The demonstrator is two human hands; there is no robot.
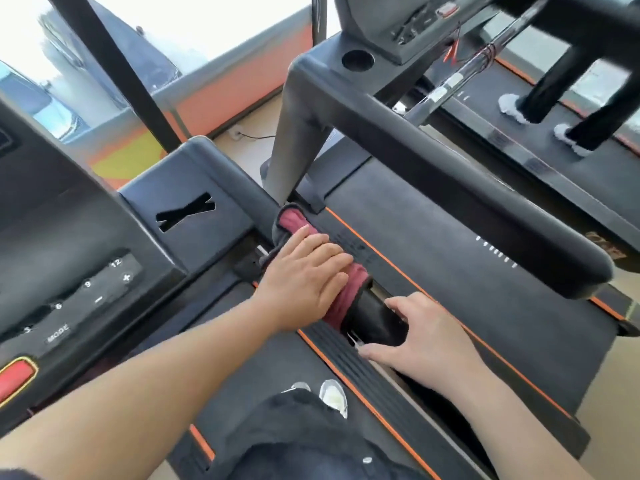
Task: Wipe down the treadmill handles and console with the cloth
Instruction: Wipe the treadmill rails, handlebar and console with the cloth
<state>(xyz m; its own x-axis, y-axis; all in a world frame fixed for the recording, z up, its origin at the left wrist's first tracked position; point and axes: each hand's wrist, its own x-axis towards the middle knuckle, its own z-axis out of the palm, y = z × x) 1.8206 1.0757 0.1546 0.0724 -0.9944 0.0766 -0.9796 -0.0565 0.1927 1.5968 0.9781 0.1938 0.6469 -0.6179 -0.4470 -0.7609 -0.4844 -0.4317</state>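
A dark red cloth (348, 292) is wrapped over the black right handle (375, 322) of my treadmill. My left hand (306, 278) lies on top of the cloth with its fingers curled over it, pressing it round the handle. My right hand (424, 337) sits at the near end of the same handle, thumb and fingers spread around its black tip. The console (69, 258) with its number and MODE buttons lies to the left, and a red stop button (15, 377) shows at the lower left edge.
A second treadmill stands on the right; its thick black handle (467, 199) crosses above its belt (450, 258). Further right, a person's legs in white shoes (568, 143) stand on a third belt. Windows and an orange wall lie behind. My own shoes (332, 396) are below.
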